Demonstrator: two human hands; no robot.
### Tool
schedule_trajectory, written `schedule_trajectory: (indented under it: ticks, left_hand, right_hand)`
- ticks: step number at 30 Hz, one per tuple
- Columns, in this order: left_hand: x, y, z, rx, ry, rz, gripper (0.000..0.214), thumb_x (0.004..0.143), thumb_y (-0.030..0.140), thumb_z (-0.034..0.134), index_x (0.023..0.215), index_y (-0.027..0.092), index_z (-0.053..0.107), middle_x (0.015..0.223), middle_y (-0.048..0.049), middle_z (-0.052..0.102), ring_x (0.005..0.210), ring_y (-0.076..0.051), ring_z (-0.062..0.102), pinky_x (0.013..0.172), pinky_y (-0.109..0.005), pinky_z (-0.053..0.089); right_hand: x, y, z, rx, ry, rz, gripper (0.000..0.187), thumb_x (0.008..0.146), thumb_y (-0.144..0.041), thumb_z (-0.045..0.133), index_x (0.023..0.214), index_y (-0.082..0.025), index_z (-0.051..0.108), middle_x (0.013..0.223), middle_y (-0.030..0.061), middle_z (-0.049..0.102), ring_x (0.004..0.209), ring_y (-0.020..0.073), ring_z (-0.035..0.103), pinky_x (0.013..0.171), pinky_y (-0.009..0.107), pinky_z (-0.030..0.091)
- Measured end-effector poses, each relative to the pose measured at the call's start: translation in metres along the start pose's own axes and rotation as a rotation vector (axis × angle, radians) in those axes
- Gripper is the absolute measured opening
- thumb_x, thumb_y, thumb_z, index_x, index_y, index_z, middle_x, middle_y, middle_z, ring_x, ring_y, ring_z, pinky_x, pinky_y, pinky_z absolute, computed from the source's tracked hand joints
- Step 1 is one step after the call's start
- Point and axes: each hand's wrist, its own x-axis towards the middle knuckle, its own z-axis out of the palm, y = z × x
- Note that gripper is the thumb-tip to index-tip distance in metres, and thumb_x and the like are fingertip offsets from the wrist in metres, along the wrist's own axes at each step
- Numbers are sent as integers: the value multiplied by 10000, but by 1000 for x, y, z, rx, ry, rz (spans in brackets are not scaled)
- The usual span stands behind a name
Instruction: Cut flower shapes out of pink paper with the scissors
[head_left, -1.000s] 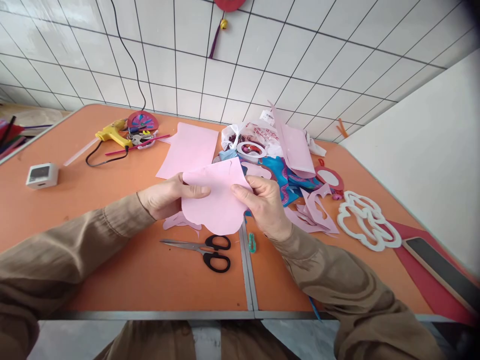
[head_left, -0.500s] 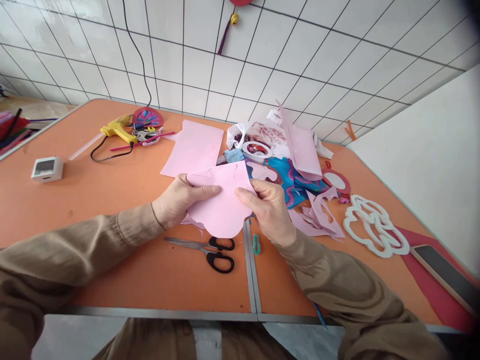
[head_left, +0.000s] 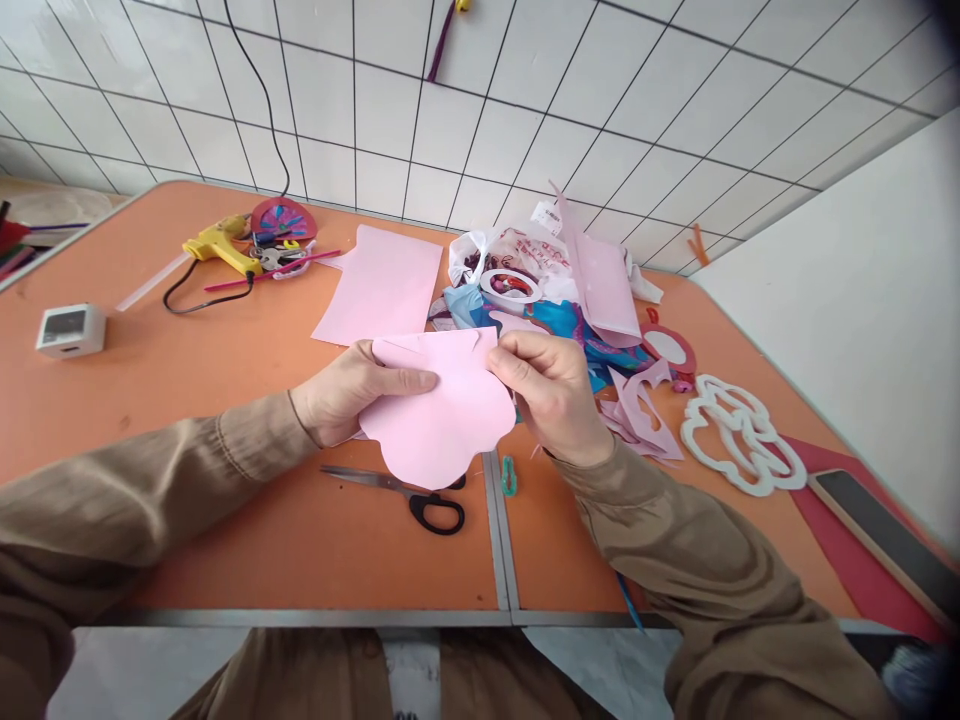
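Note:
A pink sheet (head_left: 442, 425) with a scalloped lower edge is held up between both hands, above the orange table. My left hand (head_left: 360, 392) grips its left side, thumb flat on the front and fingers hidden behind. At the upper right corner, my right hand (head_left: 551, 390) pinches the sheet between thumb and fingers. Near the sheet's top edge there are short slits or marks. Black-handled scissors (head_left: 435, 512) lie just below it on the table, one handle loop partly covered by the sheet. Close to them is a small green clip (head_left: 509, 476).
Another pink sheet (head_left: 386, 280) lies behind my hands. To the right are pink offcuts (head_left: 637, 415), white cloud-shaped outlines (head_left: 739, 440) and a phone (head_left: 885, 530). A yellow glue gun (head_left: 221, 245) and a white box (head_left: 71, 330) sit left. Bags and fabric (head_left: 525, 260) pile up against the tiled wall.
The pink sheet has come lower and been turned flatter toward me, showing more of its scalloped edge and covering part of the scissors. My right hand has shifted toward its top corner.

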Motion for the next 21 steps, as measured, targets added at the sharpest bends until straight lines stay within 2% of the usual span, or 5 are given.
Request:
schedule_trajectory:
  ticks: [4,9,13,18,21]
  left_hand:
    - [0,0,-3,-31,-77,-26,268,691,146,842,939,82,762,819,-134,793,674,-243,745,584,-313,624]
    - [1,-3,-6,-66,-112,-30,316,714,129,824,1019,82,756,879,-143,797,699,-249,754,587,-320,637]
    - [3,-4,-6,-69,-89,-18,272,705,137,833,959,74,759,848,-148,795,691,-248,753,597,-321,637]
    - [3,-5,-3,-107,-45,17,354,644,138,870,973,70,757,852,-151,793,685,-262,752,614,-346,634]
    - [3,-5,-1,-134,16,79,249,657,130,855,877,64,760,804,-139,788,667,-250,744,623,-345,627]
  right_hand:
    - [4,-2,-2,-74,-47,-116,315,892,-256,583,597,-178,503,554,-49,415,521,83,343,512,248,302]
    - [8,-2,-6,-125,-106,-172,314,894,-254,575,601,-182,489,545,-55,395,506,78,323,489,234,302]
    - [7,-2,-4,-215,-61,-148,291,891,-273,574,622,-181,514,556,-48,407,520,86,340,481,233,299]
    - [6,-1,-6,-301,16,-121,310,914,-315,541,632,-191,504,580,-34,437,550,102,385,494,240,317]
    - [8,6,-12,-316,10,20,339,933,-346,483,631,-197,511,556,-19,492,533,118,447,482,250,334]
